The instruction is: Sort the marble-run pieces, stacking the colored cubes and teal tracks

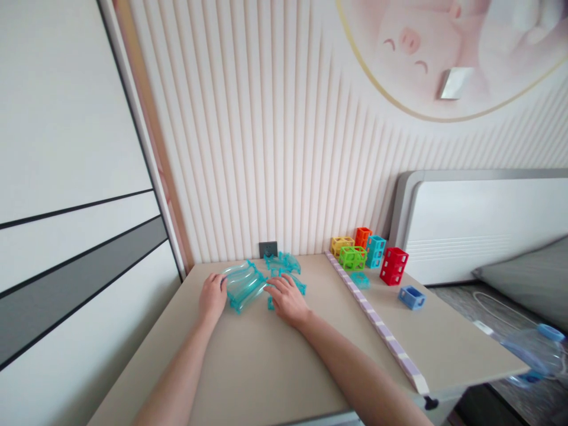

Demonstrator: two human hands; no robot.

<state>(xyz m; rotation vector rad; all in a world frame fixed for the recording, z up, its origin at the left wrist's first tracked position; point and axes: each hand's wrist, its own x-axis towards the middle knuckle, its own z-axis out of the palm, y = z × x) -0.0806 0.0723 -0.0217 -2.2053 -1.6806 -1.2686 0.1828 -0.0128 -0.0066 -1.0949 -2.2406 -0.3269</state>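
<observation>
A curved, see-through teal track piece with ribbed channels and toothed connector ends lies between my two hands. My left hand is closed on its left edge. With fingers bent and slightly apart, my right hand touches the right end, though its fingertips partly cover the contact. Behind that hand lies another teal track piece, partly hidden by the fingers. Farther back, a third teal piece rests near the wall.
A long purple-and-white strip runs along the table. To its right stand yellow, green, orange, blue and red block frames, a small teal piece and a low blue block. A black socket is on the wall.
</observation>
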